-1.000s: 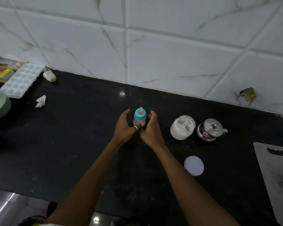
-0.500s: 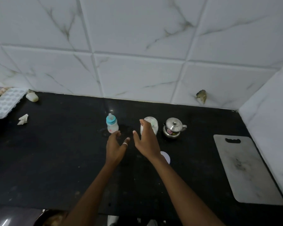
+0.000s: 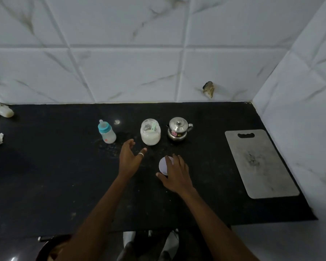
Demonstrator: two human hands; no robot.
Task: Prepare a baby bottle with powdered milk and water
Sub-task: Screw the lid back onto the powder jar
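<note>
White tiles (image 3: 132, 72) back a black counter (image 3: 45, 185) carrying a cutting board (image 3: 260, 166) at right, an open powder jar (image 3: 150, 135) between steel pot (image 3: 178, 129) and capped baby bottle (image 3: 107, 133), left hand (image 3: 130, 160) spread and empty, right hand (image 3: 178, 176) spread over a white lid (image 3: 163, 164).

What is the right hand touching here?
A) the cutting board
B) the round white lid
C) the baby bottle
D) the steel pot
B: the right hand lies on the lid; the bottle, pot and board sit apart from it.
</note>
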